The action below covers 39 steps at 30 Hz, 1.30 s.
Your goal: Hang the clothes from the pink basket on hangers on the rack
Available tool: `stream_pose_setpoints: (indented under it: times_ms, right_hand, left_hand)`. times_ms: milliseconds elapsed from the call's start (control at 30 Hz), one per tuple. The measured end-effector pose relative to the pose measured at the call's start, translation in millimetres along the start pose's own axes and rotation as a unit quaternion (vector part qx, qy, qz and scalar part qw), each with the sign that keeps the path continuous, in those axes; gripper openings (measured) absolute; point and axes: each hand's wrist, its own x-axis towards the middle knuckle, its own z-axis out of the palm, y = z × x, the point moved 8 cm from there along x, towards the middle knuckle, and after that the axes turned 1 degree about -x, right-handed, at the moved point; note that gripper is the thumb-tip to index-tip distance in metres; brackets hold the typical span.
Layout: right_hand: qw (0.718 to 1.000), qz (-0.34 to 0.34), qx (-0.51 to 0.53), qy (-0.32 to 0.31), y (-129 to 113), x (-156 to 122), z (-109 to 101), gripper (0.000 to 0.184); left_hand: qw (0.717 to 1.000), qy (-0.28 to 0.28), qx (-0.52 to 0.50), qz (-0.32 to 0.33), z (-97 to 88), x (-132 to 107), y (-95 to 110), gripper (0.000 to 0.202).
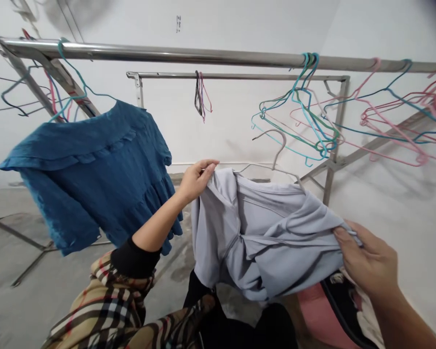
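Note:
A pale grey shirt (261, 232) is stretched between my two hands in the middle of the view, with a grey wire hanger (276, 155) partly inside its collar. My left hand (198, 178) pinches the shirt's left shoulder. My right hand (366, 259) grips the shirt's right end, fingers closed on the cloth. A blue ruffled blouse (94, 174) hangs on a teal hanger (72, 72) from the steel rail (189, 54) at the left.
Several empty teal, pink and blue wire hangers (312, 121) hang from the rail at the right. A second rail (240, 76) stands behind near the white wall. A pink basket (318, 317) with clothes sits low right. Plaid cloth (123, 310) lies over my left arm.

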Motion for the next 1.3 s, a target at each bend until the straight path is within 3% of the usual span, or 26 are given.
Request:
stream_pose_setpoints:
  times_ms: [67, 167, 267, 400, 600, 667, 767, 900, 1067, 1133, 1233, 1300]
  right_hand:
    - [1.0, -0.01, 0.006, 0.009, -17.9, 11.3, 2.7, 0.018]
    - [0.995, -0.083, 0.014, 0.047, -67.4, 34.9, 7.9, 0.024]
    - [0.982, -0.165, 0.038, 0.089, -127.7, 61.8, 15.6, 0.03]
    - [0.958, -0.259, 0.055, 0.111, -204.3, 101.0, 36.9, 0.03]
    - [0.95, -0.286, 0.045, 0.117, -286.6, 160.8, 91.9, 0.03]
    - [0.947, -0.299, 0.056, 0.106, -312.6, 165.0, 112.9, 0.03]
    - [0.95, -0.305, 0.062, 0.036, -346.8, 148.5, 148.8, 0.027]
    - [0.958, -0.271, 0.051, -0.085, -372.9, 103.6, 189.5, 0.016]
    - [0.944, -0.25, 0.077, -0.201, -392.6, 63.2, 223.6, 0.033]
    - [0.935, -0.257, 0.104, -0.223, -396.8, 57.9, 230.9, 0.039]
    - [0.922, -0.278, 0.135, -0.231, -387.6, 53.6, 231.4, 0.05]
    - [0.92, -0.289, 0.139, -0.227, -365.2, 47.7, 226.8, 0.058]
  left_hand:
    - [0.998, 0.061, -0.005, 0.0, -9.2, -8.5, -8.0, 0.035]
    - [0.987, 0.137, -0.067, -0.051, -15.2, -23.7, -26.3, 0.062]
    - [0.978, 0.097, -0.146, -0.114, -0.5, -34.9, -39.7, 0.083]
    - [0.979, 0.041, -0.145, -0.137, 8.6, -44.8, -39.2, 0.099]
    - [0.976, 0.006, -0.165, -0.14, -2.4, -51.6, -38.5, 0.107]
    - [0.976, 0.0, -0.17, -0.134, -7.7, -54.8, -37.0, 0.109]
    - [0.979, -0.006, -0.164, -0.118, -14.3, -62.4, -34.8, 0.111]
    - [0.988, 0.021, -0.108, -0.112, -22.4, -74.1, -40.0, 0.116]
    - [0.988, 0.108, -0.047, -0.097, -39.4, -75.5, -47.3, 0.108]
    - [0.979, 0.161, -0.007, -0.128, -52.8, -75.7, -58.1, 0.1]
    - [0.95, 0.225, 0.063, -0.207, -74.6, -86.4, -84.6, 0.088]
    - [0.936, 0.246, 0.104, -0.229, -85.6, -99.3, -100.2, 0.083]
